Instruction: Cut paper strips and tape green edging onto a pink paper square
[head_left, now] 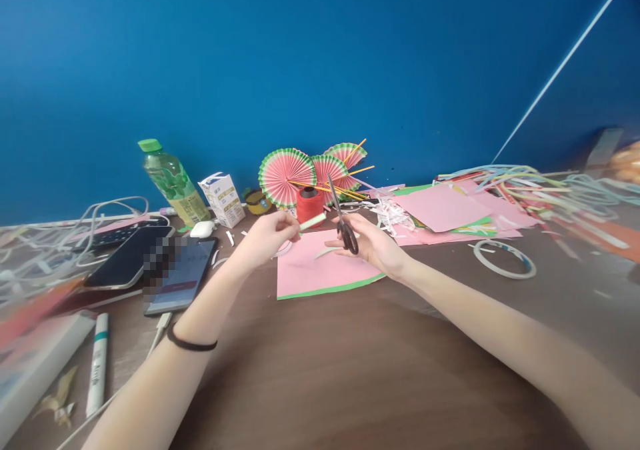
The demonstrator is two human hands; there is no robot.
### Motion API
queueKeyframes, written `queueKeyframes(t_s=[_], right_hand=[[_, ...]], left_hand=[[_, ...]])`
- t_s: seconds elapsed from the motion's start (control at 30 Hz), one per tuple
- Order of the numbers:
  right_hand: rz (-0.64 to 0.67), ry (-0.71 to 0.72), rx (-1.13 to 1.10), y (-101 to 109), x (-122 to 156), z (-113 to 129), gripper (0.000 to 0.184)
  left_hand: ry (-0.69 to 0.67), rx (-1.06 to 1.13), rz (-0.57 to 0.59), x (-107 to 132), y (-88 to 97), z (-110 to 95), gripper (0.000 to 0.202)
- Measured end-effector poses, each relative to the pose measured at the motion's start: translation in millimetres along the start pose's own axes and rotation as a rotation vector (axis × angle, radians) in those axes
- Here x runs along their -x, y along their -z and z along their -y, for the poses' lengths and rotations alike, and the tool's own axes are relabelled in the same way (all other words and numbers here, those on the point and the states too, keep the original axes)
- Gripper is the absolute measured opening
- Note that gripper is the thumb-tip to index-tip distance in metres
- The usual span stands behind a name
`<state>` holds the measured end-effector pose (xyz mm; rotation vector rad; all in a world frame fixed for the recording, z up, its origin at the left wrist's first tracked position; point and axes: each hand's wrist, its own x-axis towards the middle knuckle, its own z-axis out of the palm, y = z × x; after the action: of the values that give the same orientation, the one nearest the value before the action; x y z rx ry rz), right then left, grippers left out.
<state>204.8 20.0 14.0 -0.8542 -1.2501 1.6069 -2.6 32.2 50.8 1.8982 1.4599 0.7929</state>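
Note:
My left hand [270,233] pinches a short white-and-green paper strip [313,221] and holds it out toward the scissors. My right hand [367,240] has its fingers through the black handles of a pair of scissors [343,220], whose blades point up and away beside the strip's end. Both hands hover over a pink sheet with a green edge [313,273] lying on the brown table [350,370]. A black band sits on my left wrist.
Pink-and-green paper fans [287,175], a red thread spool [310,205], a green-capped bottle [173,182] and a small carton [223,199] stand by the blue wall. Phones [180,277], cables and a marker [97,363] lie left. Paper sheets, strips [525,183] and a tape ring [504,258] lie right.

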Motion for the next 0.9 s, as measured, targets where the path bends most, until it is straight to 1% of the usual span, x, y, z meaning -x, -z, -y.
queueKeyframes(t_s=[0.07,0.13,0.23,0.3,0.37,0.43,0.5,0.6,0.73,0.9], right_hand=[[-0.011,-0.042,-0.055,2,-1,2,0.022],[-0.009,-0.064,-0.027,2,-1,3,0.025],[0.042,-0.090,0.071,2,1,2,0.028],[0.083,-0.102,0.148,1,3,1,0.033],[0.110,-0.110,0.228,0,4,1,0.036],[0.126,-0.104,0.303,-1,5,1,0.035],[0.135,-0.088,0.375,-1,5,2,0.034],[0.161,-0.071,0.470,-2,5,3,0.038],[0.181,-0.059,0.499,-3,6,3,0.043],[0.176,-0.033,0.474,-7,7,3,0.043]], left_hand=[[0.067,0.136,-0.102,-2,3.4,0,0.013],[0.115,0.267,-0.171,-3,5.2,1,0.012],[0.123,0.384,-0.238,-5,6.0,5,0.009],[0.104,0.415,-0.256,-5,6.0,7,0.011],[0.084,0.429,-0.256,-5,5.8,9,0.014],[0.073,0.451,-0.246,-5,5.0,9,0.017],[0.063,0.482,-0.230,-6,3.7,9,0.018],[0.037,0.504,-0.220,-6,1.7,10,0.018],[0.051,0.509,-0.195,-6,-1.3,11,0.017],[0.067,0.459,-0.127,-3,-8.4,5,0.015]])
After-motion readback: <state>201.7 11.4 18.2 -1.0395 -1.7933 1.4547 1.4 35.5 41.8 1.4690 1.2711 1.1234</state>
